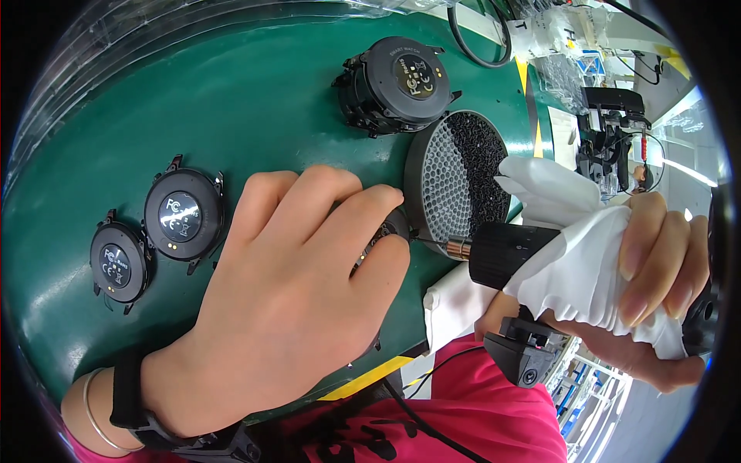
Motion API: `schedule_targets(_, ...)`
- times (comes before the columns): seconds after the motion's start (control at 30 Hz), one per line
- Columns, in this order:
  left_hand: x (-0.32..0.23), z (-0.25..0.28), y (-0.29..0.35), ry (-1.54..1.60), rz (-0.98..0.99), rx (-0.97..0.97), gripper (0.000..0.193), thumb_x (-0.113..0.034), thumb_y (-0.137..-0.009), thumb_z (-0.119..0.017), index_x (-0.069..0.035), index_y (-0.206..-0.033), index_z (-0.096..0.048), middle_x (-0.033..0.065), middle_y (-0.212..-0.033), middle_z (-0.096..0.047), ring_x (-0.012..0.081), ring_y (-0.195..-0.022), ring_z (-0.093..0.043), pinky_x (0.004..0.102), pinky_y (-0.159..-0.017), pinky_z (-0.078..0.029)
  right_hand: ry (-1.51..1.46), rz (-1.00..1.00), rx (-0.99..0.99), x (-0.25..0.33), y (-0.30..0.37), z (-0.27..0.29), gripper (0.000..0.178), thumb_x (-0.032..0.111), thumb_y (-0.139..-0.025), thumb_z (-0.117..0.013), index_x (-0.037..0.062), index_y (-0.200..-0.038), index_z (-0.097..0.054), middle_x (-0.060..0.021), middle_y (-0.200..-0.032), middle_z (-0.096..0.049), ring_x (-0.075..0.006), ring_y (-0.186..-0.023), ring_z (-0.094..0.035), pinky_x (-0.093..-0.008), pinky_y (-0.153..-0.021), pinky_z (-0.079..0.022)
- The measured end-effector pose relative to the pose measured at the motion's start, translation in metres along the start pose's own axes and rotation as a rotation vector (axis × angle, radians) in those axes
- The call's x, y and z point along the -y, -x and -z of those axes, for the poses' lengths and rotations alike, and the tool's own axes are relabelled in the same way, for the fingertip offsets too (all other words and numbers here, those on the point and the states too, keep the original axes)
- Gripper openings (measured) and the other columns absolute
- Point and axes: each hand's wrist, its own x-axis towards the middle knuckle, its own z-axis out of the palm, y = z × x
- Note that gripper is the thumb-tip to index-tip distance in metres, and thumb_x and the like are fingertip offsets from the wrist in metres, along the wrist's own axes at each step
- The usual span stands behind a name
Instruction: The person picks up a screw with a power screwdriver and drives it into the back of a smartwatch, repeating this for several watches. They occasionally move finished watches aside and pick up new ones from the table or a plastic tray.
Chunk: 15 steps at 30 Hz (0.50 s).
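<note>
My left hand lies over a black round smartwatch body on the green mat, its fingers curled round it and hiding most of it. In my right hand is a black electric screwdriver, its grip wrapped in white cloth. The screwdriver lies nearly level, its thin bit reaching left to the watch's edge beside my left fingertips. Whether the bit sits in a screw I cannot tell. Just beyond the bit stands a round grey dish with a dimpled plate, partly covered by tiny black screws.
Several watch bodies are stacked back side up behind the dish. Two more, a larger one and another, lie at the left on the green mat. Clear plastic borders the far left; a black cable loops at the back.
</note>
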Motion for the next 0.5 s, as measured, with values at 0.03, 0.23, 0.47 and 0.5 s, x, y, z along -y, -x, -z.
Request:
schedule_targets(0.03, 0.000, -0.001, 0.000, 0.002, -0.001, 0.001, 0.034, -0.008, -0.065, -0.082, -0.008, -0.096, -0.068, 0.0078, -0.122, -0.065, 0.0301, -0.101, -0.059, 0.0429, -0.085, -0.043, 0.001, -0.003, 0.035, -0.001, 0.003, 0.002, 0.060, 0.059, -0.079, -0.078, 0.0103, -0.096, -0.047, -0.0028, -0.088, -0.062, -0.0087, -0.080, -0.057, -0.0194, -0.087, -0.044)
schedule_targets(0.23, 0.000, 0.002, 0.001, -0.004, -0.008, 0.001, 0.034, -0.007, -0.065, -0.082, -0.007, -0.097, -0.068, 0.0076, -0.123, -0.065, 0.0284, -0.094, -0.057, 0.0411, -0.080, -0.042, 0.250, 0.253, -0.133, -0.023, 0.009, -0.028, 0.052, 0.045, -0.080, -0.084, 0.0124, -0.099, -0.049, -0.0015, -0.091, -0.063, -0.0084, -0.084, -0.057, -0.0182, -0.088, -0.044)
schedule_targets(0.47, -0.001, 0.004, 0.003, -0.017, 0.005, 0.004, 0.032, -0.006, -0.065, -0.081, -0.005, -0.095, -0.069, 0.0082, -0.125, -0.065, 0.0270, -0.084, -0.051, 0.0392, -0.073, -0.040, 0.415, 0.233, -0.023, 0.028, 0.033, -0.017, 0.034, 0.028, -0.080, -0.084, 0.0217, -0.092, -0.053, 0.0011, -0.091, -0.062, -0.0082, -0.085, -0.056, -0.0198, -0.084, -0.044)
schedule_targets(0.5, -0.002, 0.002, 0.003, -0.016, 0.001, 0.005, 0.032, -0.006, -0.065, -0.081, -0.005, -0.095, -0.069, 0.0082, -0.125, -0.065, 0.0270, -0.084, -0.051, 0.0392, -0.073, -0.040, 0.418, 0.232, -0.025, 0.028, 0.033, -0.018, 0.034, 0.028, -0.080, -0.084, 0.0217, -0.092, -0.053, 0.0011, -0.091, -0.062, -0.0082, -0.085, -0.056, -0.0198, -0.084, -0.044)
